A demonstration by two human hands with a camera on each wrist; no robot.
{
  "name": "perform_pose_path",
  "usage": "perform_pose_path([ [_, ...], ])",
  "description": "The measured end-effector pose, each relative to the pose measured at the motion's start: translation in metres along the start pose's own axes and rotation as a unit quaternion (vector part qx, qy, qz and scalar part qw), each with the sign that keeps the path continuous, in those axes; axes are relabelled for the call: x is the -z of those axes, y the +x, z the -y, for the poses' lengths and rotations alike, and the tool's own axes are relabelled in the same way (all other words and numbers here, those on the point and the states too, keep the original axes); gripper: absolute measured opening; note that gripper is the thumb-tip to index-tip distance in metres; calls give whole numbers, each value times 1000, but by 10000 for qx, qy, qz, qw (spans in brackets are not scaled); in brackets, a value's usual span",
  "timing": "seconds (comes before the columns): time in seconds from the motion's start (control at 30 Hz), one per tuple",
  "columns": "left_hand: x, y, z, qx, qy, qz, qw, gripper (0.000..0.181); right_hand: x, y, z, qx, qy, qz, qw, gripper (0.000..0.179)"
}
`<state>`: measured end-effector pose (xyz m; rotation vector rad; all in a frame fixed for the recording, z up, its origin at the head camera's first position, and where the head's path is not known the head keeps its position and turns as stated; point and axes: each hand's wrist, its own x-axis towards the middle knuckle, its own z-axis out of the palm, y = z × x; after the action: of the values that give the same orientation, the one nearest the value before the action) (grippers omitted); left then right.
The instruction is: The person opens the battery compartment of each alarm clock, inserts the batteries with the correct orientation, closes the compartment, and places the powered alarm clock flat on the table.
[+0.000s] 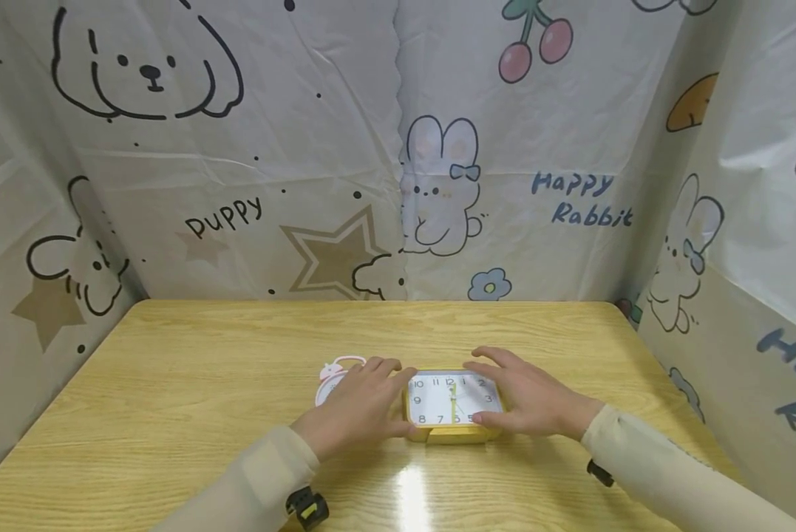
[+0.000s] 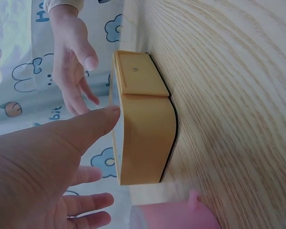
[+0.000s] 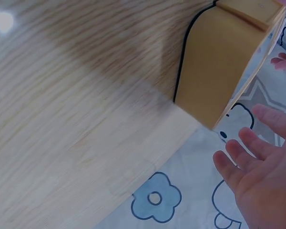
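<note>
A yellow rectangular clock [image 1: 437, 403] lies on the table with its white face turned up. To its left, my left hand [image 1: 358, 406] has its fingers spread and thumb out near the clock's edge. On the opposite side, my right hand [image 1: 533, 395] reaches over the right edge, fingers apart. The left wrist view shows the clock's yellow side [image 2: 145, 138] with the left thumb [image 2: 102, 119] at its rim; contact is unclear. In the right wrist view, the relaxed right fingers [image 3: 243, 157] are apart from the clock's casing [image 3: 214, 67].
Partly hidden behind my left hand is a small pink and white alarm clock [image 1: 329, 384]. The wooden table [image 1: 205, 384] ends at a printed cloth backdrop [image 1: 344, 148], with more cloth at both sides. Black bands [image 1: 307, 507] sit on both wrists.
</note>
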<state>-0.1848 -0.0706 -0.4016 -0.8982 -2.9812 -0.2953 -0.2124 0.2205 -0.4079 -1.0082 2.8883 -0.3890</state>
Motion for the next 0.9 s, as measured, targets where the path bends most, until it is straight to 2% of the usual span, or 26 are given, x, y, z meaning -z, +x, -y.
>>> perform_pose_path([
  [0.27, -1, -9, 8, -26, -190, -354, 9992, 74, -1, 2, 11, 119, 27, -120, 9999, 72],
  [0.53, 4, -18, 12, 146, -232, -556, 9981, 69, -2, 6, 22, 362, -10, -239, 9991, 68],
  [0.7, 4, -22, 19, 236, -218, -626, 9975, 67, -3, 9, 28, 497, -67, -244, 9984, 68],
  [0.9, 5, -27, 27, 389, -204, -552, 9975, 68, -4, 14, 35, 595, -76, -205, 9980, 67],
])
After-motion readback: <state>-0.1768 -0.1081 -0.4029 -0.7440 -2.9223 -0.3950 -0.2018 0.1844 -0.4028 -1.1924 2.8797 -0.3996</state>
